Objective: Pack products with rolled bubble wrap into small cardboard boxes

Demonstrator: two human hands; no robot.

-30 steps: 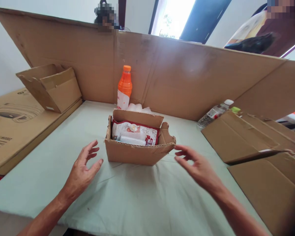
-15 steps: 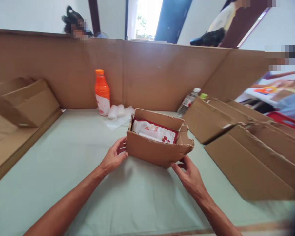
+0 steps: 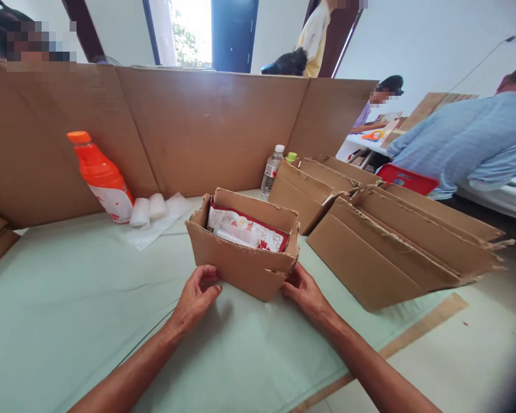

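A small open cardboard box (image 3: pixel 236 269) stands on the pale green cloth in front of me. Inside lies a white and dark red printed packet (image 3: pixel 269 234), with a clear plastic piece (image 3: pixel 236 235) in front of it. At the box's lower left front is my left hand (image 3: pixel 196 299), thumb and fingers apart and bent; whether it touches the cardboard is hard to see. My right hand (image 3: pixel 306 292) is around the lower right corner, thumb at the front and the other fingers partly hidden along the side.
Larger open cardboard boxes (image 3: pixel 370 264) stand to the right, by a water bottle (image 3: pixel 270 172). An orange bottle (image 3: pixel 105 180) leans at back left, beside white rolls (image 3: pixel 140 212) on plastic wrap. A cardboard wall (image 3: pixel 223 132) lines the back. Other people sit and stand beyond.
The camera view has swung right, so background things appear farther left. My left hand's fingers have shifted from the box's left end to its lower front. The right hand stays at its corner.
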